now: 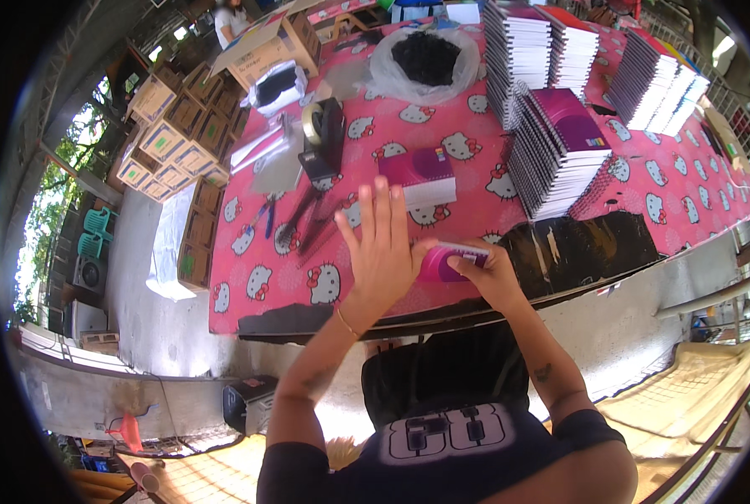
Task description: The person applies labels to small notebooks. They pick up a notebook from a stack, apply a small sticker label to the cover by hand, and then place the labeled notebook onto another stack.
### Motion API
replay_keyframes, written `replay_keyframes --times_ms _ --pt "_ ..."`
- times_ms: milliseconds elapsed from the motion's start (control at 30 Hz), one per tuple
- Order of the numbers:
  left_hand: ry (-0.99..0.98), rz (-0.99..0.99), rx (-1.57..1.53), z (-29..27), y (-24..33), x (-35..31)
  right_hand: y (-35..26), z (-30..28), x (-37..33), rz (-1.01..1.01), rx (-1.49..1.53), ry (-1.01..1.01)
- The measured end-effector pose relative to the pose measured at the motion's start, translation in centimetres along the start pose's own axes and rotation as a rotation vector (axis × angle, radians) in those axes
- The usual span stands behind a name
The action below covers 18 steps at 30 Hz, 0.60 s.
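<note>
The right hand (498, 279) is pinching a notebook (439, 267), thumb on top, seemingly steadying it. The left hand (381, 250) is hovering spread, its thumb near the notebook.

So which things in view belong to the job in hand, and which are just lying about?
Likely the job:
- held notebook
- purple-covered pages
- spiral notebooks

Apparently lying about:
- tape dispenser
- cardboard boxes
- green chairs

At ten o'clock, stacked boxes (173, 136); at nine, green chairs (97, 224). At eleven, tape dispenser (330, 139) and, farther off, person (233, 25). At seven, black case (249, 403); at four, tan sheeting (673, 378).
</note>
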<state>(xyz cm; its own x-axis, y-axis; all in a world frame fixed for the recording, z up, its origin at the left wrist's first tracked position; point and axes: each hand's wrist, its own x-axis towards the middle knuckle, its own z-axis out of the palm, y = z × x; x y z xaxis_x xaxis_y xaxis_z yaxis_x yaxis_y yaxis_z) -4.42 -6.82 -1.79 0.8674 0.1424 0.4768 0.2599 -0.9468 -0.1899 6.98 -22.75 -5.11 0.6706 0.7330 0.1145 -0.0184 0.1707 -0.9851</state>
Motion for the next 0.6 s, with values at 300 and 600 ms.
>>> replay_keyframes --times_ms 300,600 --pt "-0.057 0.148 -0.031 -0.7 0.3 0.1 -1.9 0.3 -0.3 -0.012 0.024 -0.028" --pt "-0.105 0.231 -0.023 -0.7 2.7 0.4 -0.2 -0.7 -0.5 -0.016 -0.07 -0.044"
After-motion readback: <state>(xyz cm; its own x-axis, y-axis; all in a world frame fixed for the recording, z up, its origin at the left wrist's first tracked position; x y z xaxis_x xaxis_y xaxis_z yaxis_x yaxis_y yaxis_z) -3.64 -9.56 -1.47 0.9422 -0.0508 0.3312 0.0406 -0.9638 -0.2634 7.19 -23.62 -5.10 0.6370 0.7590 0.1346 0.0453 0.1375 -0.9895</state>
